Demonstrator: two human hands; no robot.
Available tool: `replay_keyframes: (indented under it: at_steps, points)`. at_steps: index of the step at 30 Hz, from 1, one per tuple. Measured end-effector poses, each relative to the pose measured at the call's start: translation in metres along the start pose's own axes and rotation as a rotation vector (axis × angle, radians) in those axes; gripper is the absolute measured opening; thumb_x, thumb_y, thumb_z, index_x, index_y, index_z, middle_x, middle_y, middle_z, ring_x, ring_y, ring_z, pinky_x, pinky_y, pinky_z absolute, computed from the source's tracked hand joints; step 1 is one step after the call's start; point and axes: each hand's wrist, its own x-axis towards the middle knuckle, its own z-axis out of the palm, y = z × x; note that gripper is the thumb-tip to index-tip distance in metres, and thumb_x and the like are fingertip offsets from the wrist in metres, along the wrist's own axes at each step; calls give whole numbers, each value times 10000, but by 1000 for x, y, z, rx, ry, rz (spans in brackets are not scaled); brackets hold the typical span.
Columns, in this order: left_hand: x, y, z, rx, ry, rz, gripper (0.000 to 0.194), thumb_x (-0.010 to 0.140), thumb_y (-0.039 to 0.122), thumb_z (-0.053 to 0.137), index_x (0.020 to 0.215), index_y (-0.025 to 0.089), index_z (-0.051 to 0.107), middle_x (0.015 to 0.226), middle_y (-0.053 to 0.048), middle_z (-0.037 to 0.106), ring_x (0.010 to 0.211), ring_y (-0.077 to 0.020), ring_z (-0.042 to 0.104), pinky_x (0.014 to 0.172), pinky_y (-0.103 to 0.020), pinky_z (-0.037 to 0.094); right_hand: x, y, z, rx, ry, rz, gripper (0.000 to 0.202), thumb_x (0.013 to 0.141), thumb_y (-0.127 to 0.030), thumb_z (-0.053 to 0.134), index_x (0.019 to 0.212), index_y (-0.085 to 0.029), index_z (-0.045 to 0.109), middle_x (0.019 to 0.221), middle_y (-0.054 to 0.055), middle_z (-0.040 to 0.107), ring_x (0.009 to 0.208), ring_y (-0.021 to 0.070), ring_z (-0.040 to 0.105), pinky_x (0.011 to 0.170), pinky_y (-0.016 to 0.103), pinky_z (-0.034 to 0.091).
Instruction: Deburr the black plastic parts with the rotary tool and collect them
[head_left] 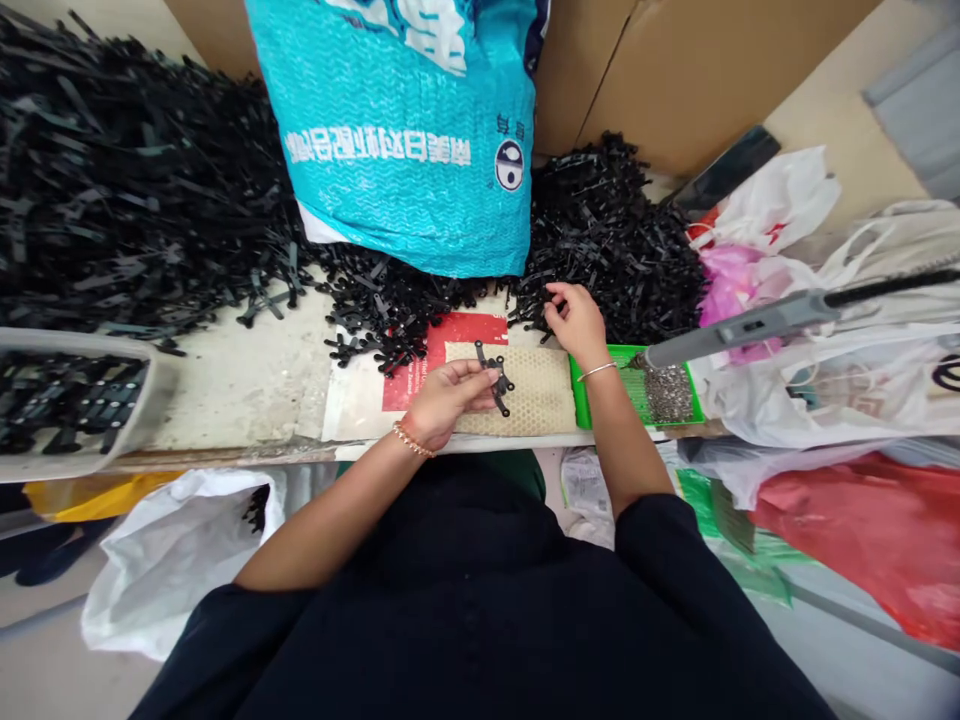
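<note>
My left hand (448,397) grips a small black plastic piece (495,378) over a beige perforated mat (536,395) at the table's front edge. My right hand (576,318) reaches forward, fingers curled into the near edge of a heap of black plastic pieces (607,250); whether it holds one I cannot tell. A red sheet (457,335) lies under the mat's far left corner.
A teal woven sack (409,130) stands behind the mat. A larger black heap (127,180) fills the left. A clear bin (71,405) with black parts sits front left. A green tray (637,385) with small metal bits and a grey power screwdriver (765,320) lie right, among plastic bags (825,380).
</note>
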Motion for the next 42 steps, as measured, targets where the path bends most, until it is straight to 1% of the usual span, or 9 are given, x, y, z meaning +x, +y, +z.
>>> replay_keyframes:
  at_steps: [4,8,14,20,29,33,37,39,42]
  points:
    - [6,-5,12,24,-9,-12,328,710,242,1013,808,135,719,852,-40,793,738,-139,752,710,-271,654,-4,-6,-7,-187,-62,-35,412,967,-196,570,1324,-170,773,1263,175,750,1133,343,679,1009,496,566]
    - [5,-8,20,40,-14,-24,325,721,238,1010,853,124,736,862,-43,798,731,-139,758,707,-273,651,-4,-25,-11,-195,-103,-96,419,1011,-218,555,1386,-174,736,1337,167,728,1179,330,694,1041,468,564]
    - [-9,-11,15,15,34,-34,303,718,221,1011,814,125,740,821,-33,792,717,-133,754,686,-256,651,7,-65,11,-136,-253,-305,351,1065,-217,505,1302,-183,760,1332,140,768,1206,304,712,1062,427,536]
    - [-15,-9,7,0,55,-18,304,723,233,1013,814,126,744,832,-39,801,729,-139,765,679,-249,654,22,-87,44,-97,-279,-225,352,1057,-252,569,1346,-131,731,1356,164,781,1230,324,729,1042,423,543]
    - [-11,-9,4,-2,67,-31,339,702,261,1024,822,136,734,841,-47,813,728,-144,770,681,-250,647,29,-85,66,82,-224,-159,234,975,-215,700,1203,-184,745,1134,99,827,1014,250,749,931,373,538]
    - [-14,-3,2,-12,67,-33,341,700,256,1023,800,143,717,836,-38,808,715,-132,761,674,-234,638,29,-83,57,154,-301,-184,123,958,-231,726,1058,-176,772,1030,84,828,937,223,731,905,352,527]
    - [-17,5,-5,-43,98,13,332,697,259,1016,809,144,725,854,-36,809,719,-127,760,662,-224,636,23,-83,32,293,-289,-210,119,957,-236,693,1014,-181,782,1025,75,822,883,199,707,901,355,529]
    - [-20,8,-8,-56,109,42,349,674,272,1028,807,144,732,838,-28,804,704,-120,754,654,-217,635,12,-84,17,451,-308,-213,161,969,-302,693,1038,-189,783,1036,62,816,863,179,691,888,352,539]
    - [-23,12,-9,-99,123,98,413,596,309,1061,774,154,722,805,-5,792,684,-115,745,646,-218,640,-15,-85,-1,711,-430,-170,307,963,-490,722,1076,-210,779,1040,46,798,858,159,670,832,334,555]
